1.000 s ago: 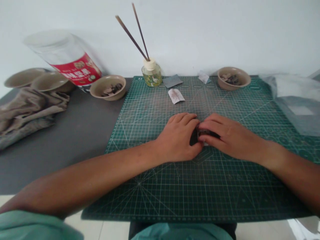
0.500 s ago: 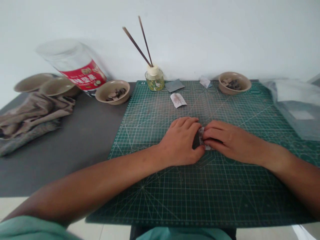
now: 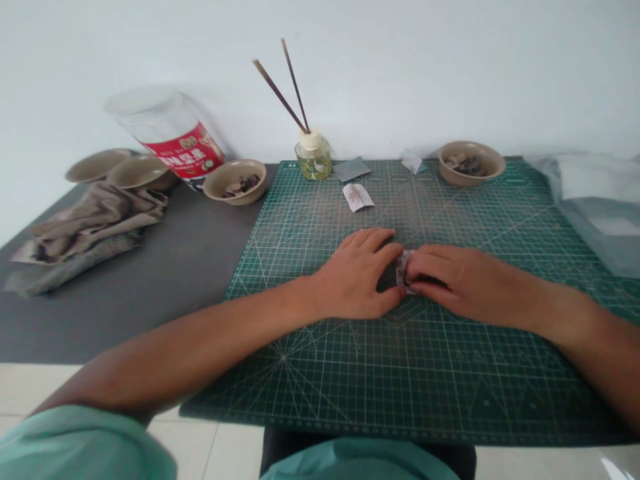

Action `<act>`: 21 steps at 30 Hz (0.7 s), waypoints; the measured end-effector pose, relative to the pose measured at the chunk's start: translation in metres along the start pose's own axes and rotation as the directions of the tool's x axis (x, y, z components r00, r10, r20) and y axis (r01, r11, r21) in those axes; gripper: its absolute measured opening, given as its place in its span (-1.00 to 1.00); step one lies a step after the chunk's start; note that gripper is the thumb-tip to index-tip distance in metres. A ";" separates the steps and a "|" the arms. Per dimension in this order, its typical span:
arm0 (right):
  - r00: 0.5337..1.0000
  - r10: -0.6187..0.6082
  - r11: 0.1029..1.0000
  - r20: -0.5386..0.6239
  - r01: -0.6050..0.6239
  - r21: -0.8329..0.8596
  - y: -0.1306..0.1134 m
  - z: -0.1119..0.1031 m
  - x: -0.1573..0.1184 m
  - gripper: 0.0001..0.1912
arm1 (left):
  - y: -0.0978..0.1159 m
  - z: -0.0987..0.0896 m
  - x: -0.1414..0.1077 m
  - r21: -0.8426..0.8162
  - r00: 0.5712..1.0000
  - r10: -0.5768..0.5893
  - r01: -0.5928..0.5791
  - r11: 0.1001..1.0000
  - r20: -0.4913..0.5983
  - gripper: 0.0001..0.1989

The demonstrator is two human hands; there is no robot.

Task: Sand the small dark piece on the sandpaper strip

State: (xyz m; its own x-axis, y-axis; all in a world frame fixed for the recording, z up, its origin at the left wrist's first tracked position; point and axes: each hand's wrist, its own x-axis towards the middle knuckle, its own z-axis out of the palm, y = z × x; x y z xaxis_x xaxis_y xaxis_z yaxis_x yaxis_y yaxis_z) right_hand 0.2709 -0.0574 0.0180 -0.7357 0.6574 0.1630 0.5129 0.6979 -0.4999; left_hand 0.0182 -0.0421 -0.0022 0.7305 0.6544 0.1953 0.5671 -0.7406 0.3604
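Observation:
A small piece of whitish, speckled paper (image 3: 402,270) lies on the green cutting mat (image 3: 320,373) between my two hands. My left hand (image 3: 357,277) steadies it, the thumb at its near edge and the fingertips at its far edge, with a gap between them. From the right, my right hand (image 3: 450,280) presses on the paper with fingers and thumb drawn together. Whatever they pinch is hidden by the fingers. Behind the hands lie a creased white paper piece (image 3: 358,198) with a brown smudge and a grey sheet (image 3: 353,169).
A bowl of small brownish pieces (image 3: 213,190) stands left of the mat, another bowl (image 3: 493,162) at its back right. Along the back are a reed diffuser (image 3: 314,160) and a folded paper scrap (image 3: 412,161). Left: a large jar (image 3: 185,150), crumpled cloth (image 3: 85,217). Right: a plastic bag (image 3: 585,213).
The view has shifted slightly, showing more of the left side. My left thumb and fingers have spread a little around the paper; my right hand stays pressed on it.

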 end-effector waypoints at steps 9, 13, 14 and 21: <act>0.995 -0.104 0.983 0.000 0.103 -0.154 0.009 -0.004 -0.001 -0.78 | -0.001 -0.002 0.000 -0.008 1.000 0.005 -0.005 1.000 0.019 -0.40; 0.992 -0.101 0.991 0.072 0.107 -0.082 0.011 -0.006 -0.001 -0.82 | 0.001 0.000 0.000 -0.014 1.000 -0.016 0.016 1.000 -0.006 -0.38; 0.991 -0.107 0.991 0.075 0.112 -0.067 0.012 -0.005 0.000 -0.84 | 0.001 0.001 0.001 -0.013 1.000 -0.016 0.016 1.000 -0.008 -0.38; 0.996 -0.083 0.983 -0.032 0.076 -0.165 0.024 -0.004 0.003 -0.81 | -0.001 -0.001 0.003 0.036 0.999 0.025 -0.026 0.999 0.021 -0.42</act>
State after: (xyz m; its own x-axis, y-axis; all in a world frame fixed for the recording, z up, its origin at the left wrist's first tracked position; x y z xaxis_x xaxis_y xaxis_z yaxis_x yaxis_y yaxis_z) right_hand 0.2830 -0.0374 0.0101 -0.7612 0.6061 0.2305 0.5211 0.7834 -0.3388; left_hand 0.0195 -0.0397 -0.0009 0.7524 0.6323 0.1847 0.5614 -0.7622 0.3223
